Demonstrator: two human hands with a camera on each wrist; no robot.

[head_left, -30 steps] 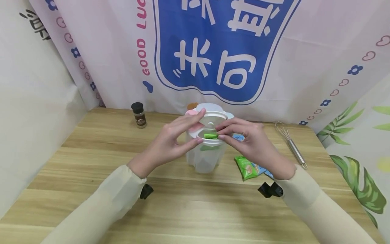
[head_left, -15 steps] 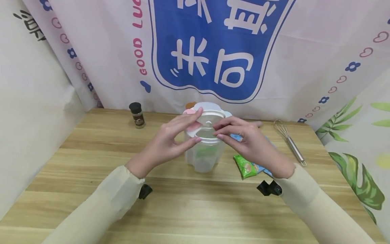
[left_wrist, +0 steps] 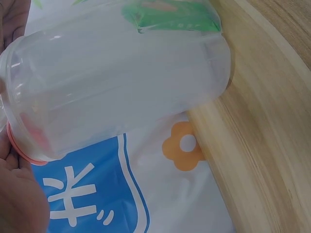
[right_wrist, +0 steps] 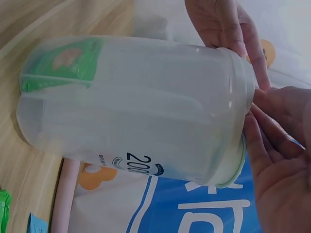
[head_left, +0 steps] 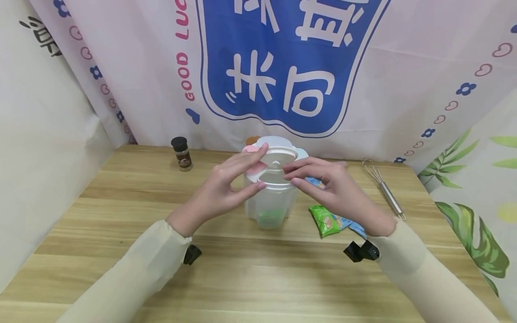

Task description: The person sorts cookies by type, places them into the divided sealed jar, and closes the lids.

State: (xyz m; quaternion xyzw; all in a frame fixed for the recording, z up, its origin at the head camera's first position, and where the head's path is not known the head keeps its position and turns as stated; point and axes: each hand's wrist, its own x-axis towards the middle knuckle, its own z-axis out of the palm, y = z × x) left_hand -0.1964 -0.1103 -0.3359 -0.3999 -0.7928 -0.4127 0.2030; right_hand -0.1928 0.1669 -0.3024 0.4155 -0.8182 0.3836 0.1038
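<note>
A clear plastic storage container [head_left: 252, 204] stands upright on the table. Its white lid has a raised front flap [head_left: 278, 156] over an open compartment. Inside, a green packet [head_left: 271, 217] lies at the bottom, also seen through the wall in the left wrist view. My left hand [head_left: 226, 181] holds the lid from the left, thumb at the front rim and a finger by the flap. On the other side, my right hand [head_left: 323, 177] hovers at the opening with nothing between its fingertips. Those fingers touch or nearly touch the lid in the right wrist view.
To the right of the container lie a green packet [head_left: 324, 220] and several blue packets [head_left: 342, 221]. A whisk [head_left: 385, 190] rests farther right. A black-capped spice bottle [head_left: 182, 154] stands at the back left. Behind the table hangs a printed cloth [head_left: 161, 89].
My right hand has let go of a green packet, which fell through the opening to the container's bottom. The right fingers have since loosened apart; the left hand keeps its hold on the lid.
</note>
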